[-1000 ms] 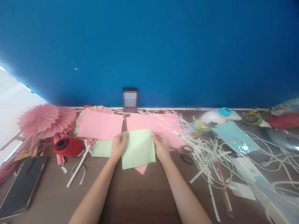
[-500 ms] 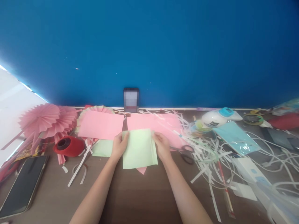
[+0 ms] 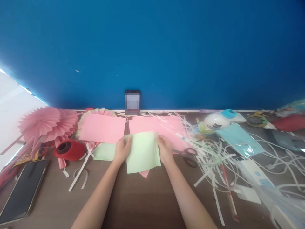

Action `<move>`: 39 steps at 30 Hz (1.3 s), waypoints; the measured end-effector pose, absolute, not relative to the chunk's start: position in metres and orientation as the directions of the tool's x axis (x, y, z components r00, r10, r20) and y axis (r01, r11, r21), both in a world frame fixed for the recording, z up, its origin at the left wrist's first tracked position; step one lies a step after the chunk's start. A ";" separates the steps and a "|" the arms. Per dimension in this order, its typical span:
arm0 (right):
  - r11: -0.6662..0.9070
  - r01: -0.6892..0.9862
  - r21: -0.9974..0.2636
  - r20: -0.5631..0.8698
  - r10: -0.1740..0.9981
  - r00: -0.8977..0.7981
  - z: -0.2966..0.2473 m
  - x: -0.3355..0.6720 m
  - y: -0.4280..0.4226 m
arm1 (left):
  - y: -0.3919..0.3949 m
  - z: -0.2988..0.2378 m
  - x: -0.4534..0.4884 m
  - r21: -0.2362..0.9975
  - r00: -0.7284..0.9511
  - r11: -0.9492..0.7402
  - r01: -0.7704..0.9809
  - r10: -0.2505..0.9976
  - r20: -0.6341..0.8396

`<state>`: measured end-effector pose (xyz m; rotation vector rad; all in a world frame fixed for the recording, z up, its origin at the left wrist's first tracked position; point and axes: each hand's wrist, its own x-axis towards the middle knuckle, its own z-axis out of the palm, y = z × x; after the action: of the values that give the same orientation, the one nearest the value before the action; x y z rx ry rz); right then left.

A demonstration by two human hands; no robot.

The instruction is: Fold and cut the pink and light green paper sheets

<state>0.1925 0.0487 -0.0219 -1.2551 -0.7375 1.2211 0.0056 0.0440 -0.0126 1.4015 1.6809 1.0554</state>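
Observation:
A pale green sheet of paper (image 3: pixel 142 153) is held up over the table between my two hands, with a narrow fold along its right side. My left hand (image 3: pixel 122 149) pinches its upper left edge. At the upper right edge, my right hand (image 3: pixel 165 148) grips the folded side. A pink paper corner (image 3: pixel 144 174) peeks out below the sheet. Behind it lie one pink sheet (image 3: pixel 102 128) on the left and more pink paper (image 3: pixel 166 125) on the right. Another pale green paper (image 3: pixel 104 151) rests beside my left hand.
On the left are pink paper fans (image 3: pixel 40 122), a red thread spool (image 3: pixel 70 150) and a phone (image 3: pixel 23 190). Scissors (image 3: pixel 190 156), white paper strips (image 3: pixel 212 159), a glue bottle (image 3: pixel 218 121), a blue packet (image 3: pixel 240 140) and a power strip (image 3: pixel 257 175) with tangled cables crowd the right.
The green sheet's lower left corner has shifted slightly to the right, so the sheet tilts a little. Both hands keep their hold, and the whole view has drifted slightly.

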 end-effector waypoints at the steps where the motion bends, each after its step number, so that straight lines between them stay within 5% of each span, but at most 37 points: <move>1: -0.131 -0.262 -0.956 -0.201 0.945 0.259 -0.021 0.192 0.048 | 0.043 -0.012 0.006 0.898 -0.177 0.074 0.434 0.984 0.004; 13: -0.082 -0.146 -0.986 -0.132 0.918 0.373 -0.019 0.190 0.046 | 0.029 -0.013 0.014 0.779 -0.136 -0.111 0.618 0.960 0.244; 39: -0.107 -0.165 -0.980 -0.162 0.916 0.366 -0.022 0.191 0.047 | 0.026 -0.015 0.018 0.751 -0.133 -0.114 0.650 0.956 0.260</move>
<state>0.1910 0.0471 -0.0223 -1.3603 -0.7506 1.0768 0.0182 0.0255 -0.0148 1.7696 1.7902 1.1235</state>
